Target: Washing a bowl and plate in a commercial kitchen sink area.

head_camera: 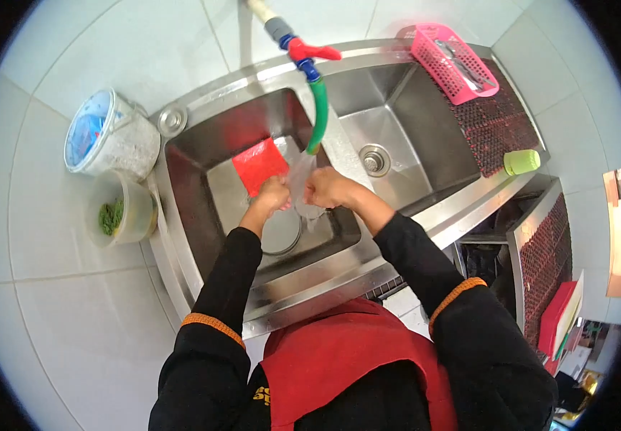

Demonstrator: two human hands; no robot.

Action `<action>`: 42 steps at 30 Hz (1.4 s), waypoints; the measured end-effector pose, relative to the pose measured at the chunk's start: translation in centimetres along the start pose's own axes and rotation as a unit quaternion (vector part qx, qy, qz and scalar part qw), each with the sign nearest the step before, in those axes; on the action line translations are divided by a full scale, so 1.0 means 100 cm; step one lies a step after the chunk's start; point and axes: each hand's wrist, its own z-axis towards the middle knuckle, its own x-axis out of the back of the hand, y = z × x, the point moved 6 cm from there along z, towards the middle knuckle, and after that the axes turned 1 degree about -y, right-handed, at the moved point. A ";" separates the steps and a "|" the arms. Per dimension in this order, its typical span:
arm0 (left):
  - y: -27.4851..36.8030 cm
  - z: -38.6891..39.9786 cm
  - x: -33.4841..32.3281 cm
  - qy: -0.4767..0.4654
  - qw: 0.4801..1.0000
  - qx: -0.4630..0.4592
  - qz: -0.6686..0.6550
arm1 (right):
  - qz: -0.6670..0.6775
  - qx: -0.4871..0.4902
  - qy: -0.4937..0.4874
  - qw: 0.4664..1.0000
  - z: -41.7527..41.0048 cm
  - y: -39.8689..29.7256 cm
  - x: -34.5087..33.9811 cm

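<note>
A translucent plastic bag (pixel 301 178) hangs below the mouth of the green hose (pixel 319 113), over the left basin of a steel double sink. My left hand (pixel 273 195) is closed at the bag's left edge, and my right hand (pixel 329 187) pinches its right edge. Just beyond my left hand is a red plastic sheet or packet (pixel 259 164), partly covered by the fingers. Under my hands, a round pale dish or lid (pixel 282 234) rests on the floor of the basin (pixel 224 186). The bag's lower end is blurred.
A red-handled valve (pixel 313 51) juts above the sink. The right basin (pixel 404 156) has a drain strainer (pixel 375 160). Right stand a pink cutlery basket (pixel 453 64) and a green cup (pixel 522 162); left, a white bucket (pixel 127 140) and a tub (pixel 138 215) holding greens.
</note>
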 end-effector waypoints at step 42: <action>0.258 -0.135 -0.485 0.094 0.854 -0.461 0.221 | 0.082 -0.396 0.520 0.752 -0.717 0.335 -0.318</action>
